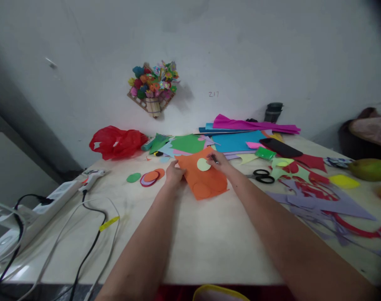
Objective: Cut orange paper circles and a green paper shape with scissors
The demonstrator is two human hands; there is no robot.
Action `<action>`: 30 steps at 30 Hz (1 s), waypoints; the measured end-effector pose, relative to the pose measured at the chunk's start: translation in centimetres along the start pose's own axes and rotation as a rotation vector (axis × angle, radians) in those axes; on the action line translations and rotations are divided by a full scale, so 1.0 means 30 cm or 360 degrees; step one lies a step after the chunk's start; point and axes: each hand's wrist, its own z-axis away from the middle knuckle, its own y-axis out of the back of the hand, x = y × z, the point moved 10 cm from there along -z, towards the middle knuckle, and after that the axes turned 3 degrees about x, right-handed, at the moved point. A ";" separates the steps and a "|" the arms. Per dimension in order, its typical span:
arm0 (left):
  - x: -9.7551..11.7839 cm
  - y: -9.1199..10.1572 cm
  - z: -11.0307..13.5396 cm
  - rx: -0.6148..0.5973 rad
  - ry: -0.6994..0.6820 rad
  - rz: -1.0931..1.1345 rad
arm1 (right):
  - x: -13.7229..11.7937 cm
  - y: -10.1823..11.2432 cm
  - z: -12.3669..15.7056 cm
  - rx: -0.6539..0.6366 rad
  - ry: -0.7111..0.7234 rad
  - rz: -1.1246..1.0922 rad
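Note:
An orange craft sheet (198,177) is in front of me, with circle outlines drawn near its lower edge. On top of it lies a pale yellow disc (203,164). My left hand (175,172) grips the sheet's left edge, thumb on top. Closed around a dark pen (214,159), my right hand (221,163) is at the disc's right side; I cannot tell whether the tip touches the sheet. Left of the sheet are a green disc (133,178) and a small overlapping group of orange and purple discs (151,177). Black-handled scissors (263,176) rest to the right.
Purple and red scraps (328,200) spread over the right side, near a green mango-like fruit (369,169). Coloured sheets (237,141), a phone (281,147) and a red plastic bag (118,142) sit toward the wall. A power strip (52,205) and cables occupy the left.

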 end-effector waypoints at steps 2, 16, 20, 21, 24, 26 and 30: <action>0.013 -0.012 0.033 -0.0053 0.0093 0.0062 | -0.012 0.008 0.009 0.0008 0.0002 -0.0071; 0.067 -0.071 0.065 -0.0270 -0.0055 -0.0243 | -0.039 -0.028 0.073 0.0143 -0.0056 -0.0406; 0.078 -0.069 0.068 -0.0259 -0.0080 -0.0382 | -0.029 -0.017 0.076 0.0206 -0.0099 -0.0432; 0.079 -0.068 0.068 -0.0253 -0.0077 -0.0412 | -0.028 -0.010 0.077 0.0224 -0.0101 -0.0432; 0.073 -0.060 0.064 -0.0211 -0.0068 -0.0471 | -0.018 0.005 0.079 0.0261 -0.0129 -0.0445; 0.067 -0.053 0.057 -0.0175 -0.0081 -0.0490 | -0.011 0.008 0.076 0.0286 -0.0141 -0.0466; 0.066 -0.042 0.033 -0.0125 -0.0218 -0.0515 | -0.001 0.001 0.068 0.0312 -0.0171 -0.0447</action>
